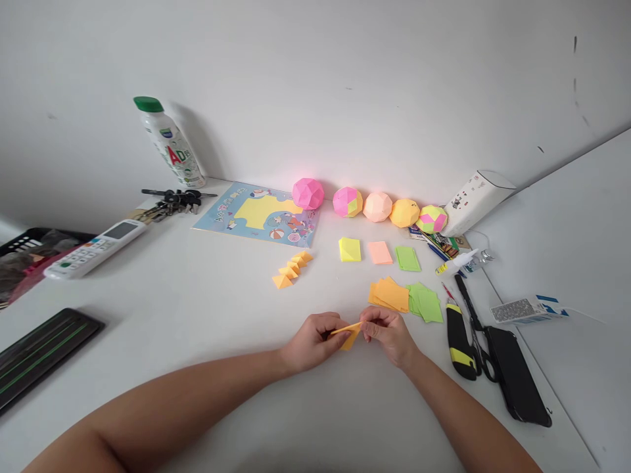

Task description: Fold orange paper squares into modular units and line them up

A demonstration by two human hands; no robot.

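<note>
Between my hands is a partly folded sheet of orange paper [351,337], held just above the table. My left hand [315,339] pinches its left side between thumb and fingers. The thumb and fingertips of my right hand [389,334] grip its right corner. Just beyond my hands lie loose stacks of orange paper [392,294] and green paper [425,302]. A row of small folded orange paper pieces [292,269] sits to the left of them. Farther back are small stacks of yellow paper [350,249], pink paper [380,253] and light green paper [408,258].
Several faceted paper balls, one a pink ball [308,194], line the wall. At right lie a utility knife [459,341], scissors [477,338], a black phone [517,374] and a glue bottle [454,264]. At left are a remote control [96,249], keys [177,201] and a bottle [170,141].
</note>
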